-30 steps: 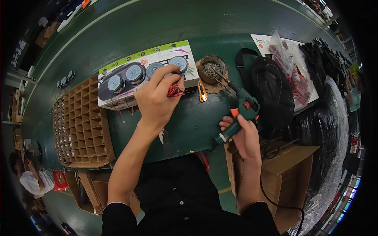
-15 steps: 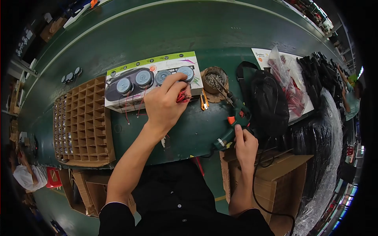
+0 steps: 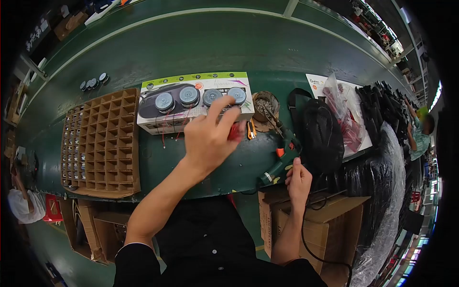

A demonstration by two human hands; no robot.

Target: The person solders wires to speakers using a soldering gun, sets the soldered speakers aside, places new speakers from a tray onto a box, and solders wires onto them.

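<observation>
A green workbench [image 3: 160,174] is stretching beneath the fingers of the left hand [image 3: 210,138] and the right hand [image 3: 298,179]. A divided cardboard tray [image 3: 136,167] is sitting well to the left of the left fingers. Just beyond those, a printed box [image 3: 148,125] is lying flat; past the right fingers, a black bag [image 3: 319,136] is resting. A green soldering gun [image 3: 289,154] is sitting just beside the right fingers, which are curling near its handle; I cannot tell whether they are gripping it. Four round speakers [image 3: 189,96] are standing on the box, the left forefinger reaching over the rightmost. The left fingers are grasping blurred red wires [image 3: 236,132].
</observation>
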